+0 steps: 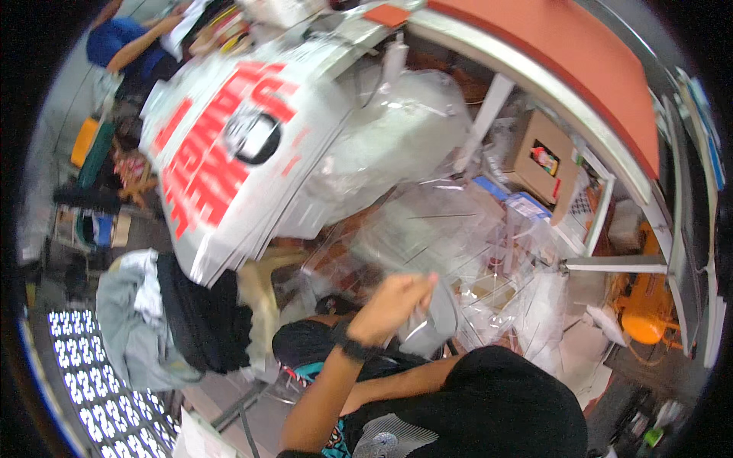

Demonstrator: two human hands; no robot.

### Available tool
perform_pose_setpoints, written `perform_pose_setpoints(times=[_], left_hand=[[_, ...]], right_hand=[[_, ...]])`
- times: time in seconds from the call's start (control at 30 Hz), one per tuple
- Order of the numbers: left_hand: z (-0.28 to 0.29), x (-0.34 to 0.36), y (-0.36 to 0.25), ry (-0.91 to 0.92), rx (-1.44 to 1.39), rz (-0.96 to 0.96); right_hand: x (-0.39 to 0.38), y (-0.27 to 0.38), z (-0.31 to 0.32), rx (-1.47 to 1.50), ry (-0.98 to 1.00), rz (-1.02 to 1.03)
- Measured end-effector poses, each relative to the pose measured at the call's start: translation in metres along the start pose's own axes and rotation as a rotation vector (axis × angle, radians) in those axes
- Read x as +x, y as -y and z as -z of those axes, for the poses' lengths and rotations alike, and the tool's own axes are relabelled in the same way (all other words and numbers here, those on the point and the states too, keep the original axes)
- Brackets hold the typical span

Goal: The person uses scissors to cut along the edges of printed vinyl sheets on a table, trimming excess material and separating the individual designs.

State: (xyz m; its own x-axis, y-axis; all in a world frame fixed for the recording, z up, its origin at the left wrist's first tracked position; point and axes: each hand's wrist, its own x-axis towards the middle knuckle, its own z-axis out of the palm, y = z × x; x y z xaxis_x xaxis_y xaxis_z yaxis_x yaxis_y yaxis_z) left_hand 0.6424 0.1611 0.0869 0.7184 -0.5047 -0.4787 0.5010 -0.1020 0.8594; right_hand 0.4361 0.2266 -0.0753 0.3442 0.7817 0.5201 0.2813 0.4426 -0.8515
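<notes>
My left hand (393, 305), with a dark band on its wrist, is raised in front of my body with its fingers curled closed. A glossy grey plastic sheet (434, 324) hangs directly below the fingers, and they appear to grip its upper edge. My right forearm (412, 384) crosses leftward from a black sleeve, low over my lap. It passes behind the left forearm, which hides the right hand. Ahead and to the left, a stack of white plastic bags (221, 164) with red print hangs over the table edge. Beside it bulges clear plastic film (397, 126).
Loose clear plastic (489, 252) spreads over the floor ahead. At right are a cardboard box (538, 164), a table with an orange-red top (565, 69) and an orange stool (645, 324). Grey and black cloths (202, 320) lie piled at left. Another person (130, 46) works at far left.
</notes>
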Motion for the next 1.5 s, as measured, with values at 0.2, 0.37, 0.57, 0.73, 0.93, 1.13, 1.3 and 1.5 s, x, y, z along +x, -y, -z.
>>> perform_pose_setpoints(times=[0.2, 0.37, 0.57, 0.73, 0.93, 1.13, 1.3, 1.5], left_hand=[[0.109, 0.203, 0.013, -0.656, -0.782, -0.309], [0.134, 0.187, -0.045, -0.636, -0.631, -0.244], [0.162, -0.077, 0.052, -0.582, 0.151, -0.187], [0.049, -0.313, 0.115, -1.354, 0.231, -0.232], [-0.124, -0.484, 0.25, -2.34, 0.698, 0.608], [-0.149, -0.515, 0.29, -2.137, 0.482, 1.017], [-0.113, -0.562, 0.314, -2.078, 0.403, 0.894], [-0.048, -0.667, 0.357, -2.05, 0.647, 0.826]], right_hand=[[-0.008, 0.002, 0.017, -0.252, 0.061, -0.15], [0.0, 0.032, 0.104, 0.295, 0.131, -0.602], [0.02, 0.04, 0.075, 0.298, 0.231, -0.623], [0.024, 0.055, 0.07, 0.611, -0.045, -0.826], [0.0, 0.05, 0.05, 0.276, 0.165, -0.617], [0.099, 0.061, -0.012, -0.154, 0.26, 0.025], [0.168, 0.139, -0.1, -0.149, 0.491, -0.169], [0.149, 0.132, -0.101, -0.092, 0.514, -0.169]])
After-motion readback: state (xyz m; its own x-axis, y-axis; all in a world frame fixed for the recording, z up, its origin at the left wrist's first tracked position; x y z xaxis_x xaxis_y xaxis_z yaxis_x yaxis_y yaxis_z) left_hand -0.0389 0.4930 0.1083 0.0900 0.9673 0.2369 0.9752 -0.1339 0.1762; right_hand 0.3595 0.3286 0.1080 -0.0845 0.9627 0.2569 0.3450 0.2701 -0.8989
